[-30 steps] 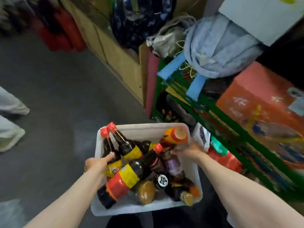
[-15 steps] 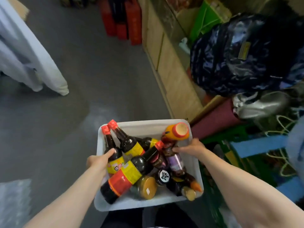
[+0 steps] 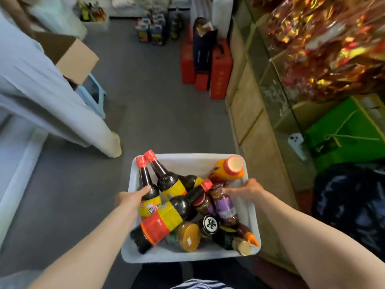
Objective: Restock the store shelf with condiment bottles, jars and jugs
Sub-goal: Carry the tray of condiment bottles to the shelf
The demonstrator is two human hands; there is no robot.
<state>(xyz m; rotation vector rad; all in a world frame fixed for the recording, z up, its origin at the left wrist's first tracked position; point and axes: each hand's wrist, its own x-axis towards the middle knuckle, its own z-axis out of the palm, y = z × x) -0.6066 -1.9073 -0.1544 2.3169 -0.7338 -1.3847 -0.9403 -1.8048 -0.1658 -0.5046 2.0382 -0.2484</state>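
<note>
I carry a white plastic bin (image 3: 187, 161) in front of my waist. It is piled with dark sauce bottles (image 3: 164, 217) with red caps and yellow labels, an orange-topped bottle (image 3: 230, 168), a purple-labelled jar (image 3: 224, 205) and other small jars. My left hand (image 3: 130, 200) grips the bin's left rim, thumb against a bottle. My right hand (image 3: 248, 189) grips the right rim, fingers touching the purple-labelled jar.
A grey floor aisle runs ahead. Red boxes (image 3: 219, 69) and dark jugs (image 3: 152, 28) stand at its far end. A wooden glass counter (image 3: 256, 113) lines the right side. On the left are a person in white (image 3: 41, 90), a cardboard box (image 3: 70, 55) and a blue stool (image 3: 93, 97).
My view has swung left and up along the aisle. The bin stays in both hands with the same grip, and the bottles have barely shifted.
</note>
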